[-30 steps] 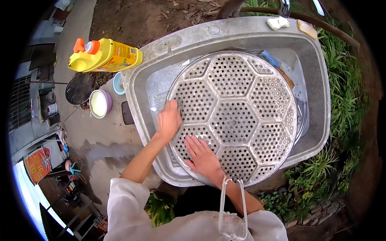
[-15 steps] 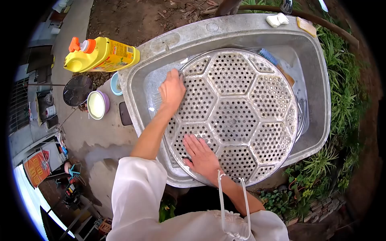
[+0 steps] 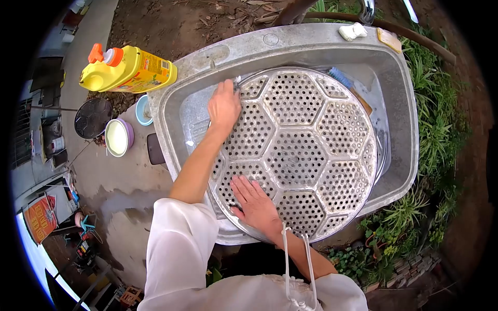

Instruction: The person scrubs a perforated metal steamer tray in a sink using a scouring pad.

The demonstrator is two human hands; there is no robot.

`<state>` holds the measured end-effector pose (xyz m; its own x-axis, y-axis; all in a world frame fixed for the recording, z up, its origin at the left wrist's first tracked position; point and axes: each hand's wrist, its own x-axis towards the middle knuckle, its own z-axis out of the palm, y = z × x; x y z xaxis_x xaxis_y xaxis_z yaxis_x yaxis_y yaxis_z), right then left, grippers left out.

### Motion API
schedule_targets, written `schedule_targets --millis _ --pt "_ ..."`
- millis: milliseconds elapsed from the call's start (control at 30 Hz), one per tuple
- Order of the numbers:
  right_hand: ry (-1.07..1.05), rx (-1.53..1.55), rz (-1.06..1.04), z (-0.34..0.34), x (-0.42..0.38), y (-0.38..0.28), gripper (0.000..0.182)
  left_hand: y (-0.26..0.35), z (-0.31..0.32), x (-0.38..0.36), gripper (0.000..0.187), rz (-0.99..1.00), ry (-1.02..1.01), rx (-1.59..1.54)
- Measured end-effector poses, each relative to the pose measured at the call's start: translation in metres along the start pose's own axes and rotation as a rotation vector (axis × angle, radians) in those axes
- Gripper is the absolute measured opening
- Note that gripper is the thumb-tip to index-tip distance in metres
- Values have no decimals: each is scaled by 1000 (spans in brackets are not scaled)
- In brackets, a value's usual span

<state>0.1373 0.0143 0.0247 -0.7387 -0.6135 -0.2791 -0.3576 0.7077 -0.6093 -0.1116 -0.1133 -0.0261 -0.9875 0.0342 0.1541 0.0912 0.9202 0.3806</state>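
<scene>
A large round metal steamer tray (image 3: 296, 158), full of small holes in hexagon panels, lies tilted across a grey stone sink (image 3: 401, 111). At the tray's upper left rim is my left hand (image 3: 224, 106), its fingers pressed together and bent down. A small greyish bit shows by the fingertips, but what lies under them is hidden. My right hand (image 3: 255, 205) rests flat on the tray's lower left part, fingers stretched out, with nothing in it.
A yellow detergent jug (image 3: 140, 70) stands on the sink's left corner. A blue-bristled brush (image 3: 350, 88) lies behind the tray. White soap (image 3: 353, 31) and a yellowish sponge (image 3: 389, 40) sit on the far rim. A purple bucket (image 3: 119, 138) and a light-blue basin (image 3: 143, 110) are on the ground.
My left hand has slid slightly up along the tray's rim, its fingers now pointing further up. My right hand stays flat on the tray. The whole view has shifted a little.
</scene>
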Motion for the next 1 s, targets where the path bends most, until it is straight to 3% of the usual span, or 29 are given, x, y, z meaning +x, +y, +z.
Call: schedule_targets --millis 100,167,267,300,367,467,567,667,767,800,900,933,1000 --pt "50 -34 -26 1 4 2 69 -20 -48 -71 19 -137 -168 10" --pt "65 -33 -35 1 3 2 69 -25 -62 -120 19 -156 -150 -61" --pt "56 -53 -19 3 6 6 70 -3 -42 -81 17 -196 -164 53" --pt "40 -36 -16 2 5 5 69 -3 -25 -56 16 -40 -125 65" --pt "30 -20 -1 1 8 2 69 7 -5 -12 17 53 -73 78" --pt "6 -41 -7 -2 8 2 68 17 -22 -35 17 120 -217 -12" --pt "35 -46 -25 7 10 1 69 5 -58 -120 18 317 -309 -122" --pt "71 -49 -18 9 9 6 70 1 -44 -94 17 277 -363 -17" --pt "23 -44 -8 2 11 2 68 3 3 -17 15 53 -55 144" --pt "7 -38 -3 6 7 0 68 13 1 -28 15 44 -69 138" --pt "71 -75 -2 8 13 2 69 37 -33 -76 10 233 -338 -10" --pt "79 -73 -2 5 15 1 69 38 -39 -94 10 239 -337 -5" --pt "-109 -55 -1 2 15 2 69 36 -43 -115 10 540 -536 -56"
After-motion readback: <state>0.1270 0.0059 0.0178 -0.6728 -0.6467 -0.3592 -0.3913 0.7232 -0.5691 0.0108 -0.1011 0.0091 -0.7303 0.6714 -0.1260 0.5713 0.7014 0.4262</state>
